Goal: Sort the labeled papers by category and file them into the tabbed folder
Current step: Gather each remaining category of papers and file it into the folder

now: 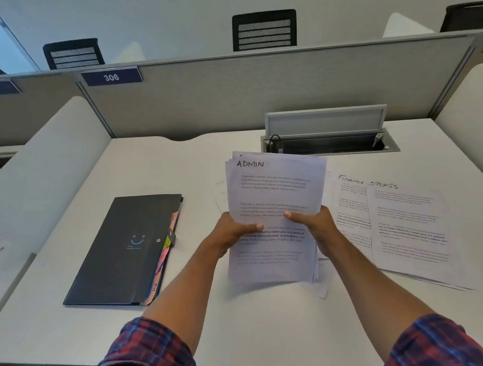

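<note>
Both hands hold a stack of white printed papers upright above the desk; its top sheet is hand-labeled ADMIN. My left hand grips the stack's left edge, thumb on the front. My right hand grips the right edge, thumb across the page. On the desk to the right lie a FINANCE pile and a SPORTS pile, overlapping. The dark grey tabbed folder lies shut on the left, with coloured tabs sticking out along its right edge.
A white desk sits inside grey partition walls. An open cable hatch with a raised lid is at the back, just behind the papers. More sheets lie on the desk behind the held stack. Black chairs stand beyond the partition.
</note>
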`<state>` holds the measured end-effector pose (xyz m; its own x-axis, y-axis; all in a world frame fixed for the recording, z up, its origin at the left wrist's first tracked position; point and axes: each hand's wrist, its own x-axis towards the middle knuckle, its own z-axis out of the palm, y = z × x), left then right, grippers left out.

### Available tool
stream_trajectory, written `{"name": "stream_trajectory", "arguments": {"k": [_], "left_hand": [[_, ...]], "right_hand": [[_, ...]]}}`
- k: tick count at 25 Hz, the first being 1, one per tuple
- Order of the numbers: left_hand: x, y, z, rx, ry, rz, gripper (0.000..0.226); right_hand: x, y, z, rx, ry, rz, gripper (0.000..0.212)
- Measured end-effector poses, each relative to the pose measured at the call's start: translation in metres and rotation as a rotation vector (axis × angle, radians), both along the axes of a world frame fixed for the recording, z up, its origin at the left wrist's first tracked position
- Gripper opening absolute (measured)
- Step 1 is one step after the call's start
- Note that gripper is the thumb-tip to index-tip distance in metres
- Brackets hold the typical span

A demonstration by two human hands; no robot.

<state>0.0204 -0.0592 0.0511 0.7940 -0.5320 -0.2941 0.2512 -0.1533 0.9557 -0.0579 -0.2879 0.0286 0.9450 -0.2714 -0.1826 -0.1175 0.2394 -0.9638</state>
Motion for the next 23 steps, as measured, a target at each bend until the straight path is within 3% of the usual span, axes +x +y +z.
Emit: {"name": "stream_trajectory", "arguments": {"k": [5, 10, 15, 19, 23], "left_hand": [[0.005, -0.005, 0.017, -0.088, -0.114, 0.116, 0.042], [0.017, -0.008, 0.034, -0.167, -0.145, 0.100, 0.049], [-0.005, 0.009, -0.018, 0.026, -0.074, 0.125, 0.033], [-0.017, 0.018, -0.047, 0.232, -0.142, 0.125, 0.030], [-0.018, 0.015, -0.042, 0.068, -0.027, 0.149, 0.024]], "right_hand": [[0.004, -0.002, 0.029, -0.061, -0.171, -0.079, 0.040], [0.009, -0.002, 0.052, -0.191, -0.321, -0.060, 0.041], [-0.013, -0.012, 0.006, -0.222, -0.087, 0.010, 0.037], [-0.029, -0.012, -0.020, -0.264, -0.023, 0.002, 0.022], [-0.022, -0.010, -0.027, -0.140, 0.041, -0.031, 0.033]]}}
